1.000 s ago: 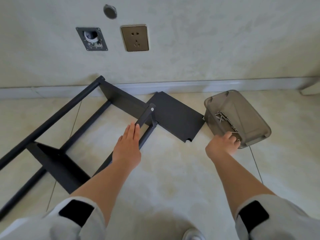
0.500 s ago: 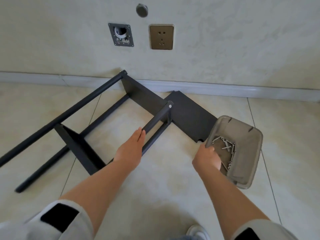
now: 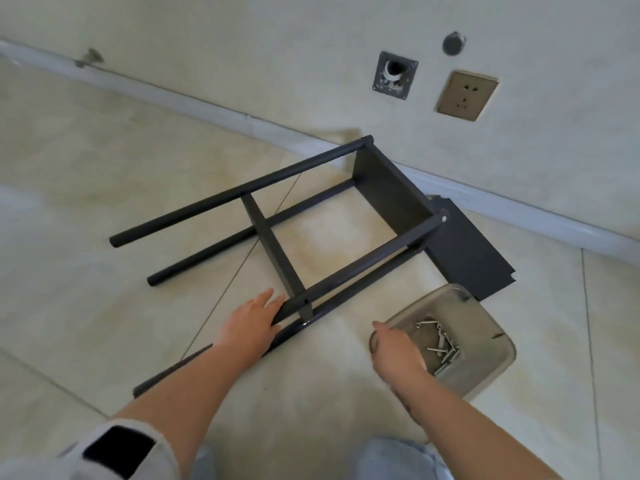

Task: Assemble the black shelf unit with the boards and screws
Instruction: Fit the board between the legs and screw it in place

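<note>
The left hand slid down the shelf frame, open; right hand grips the screw tray.

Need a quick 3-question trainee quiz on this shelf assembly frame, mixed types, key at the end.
1. True or false: the shelf frame stands upright against the wall.
2. Multiple choice: the screws lie A) loose on the floor B) in the grey plastic tray C) on the loose black board.
3. Short answer: what does the left hand rest on?

Key
1. False: it lies on its side on the floor.
2. B, with the right hand at the tray's near edge.
3. The nearest pole of the frame, beside the middle board.
</note>
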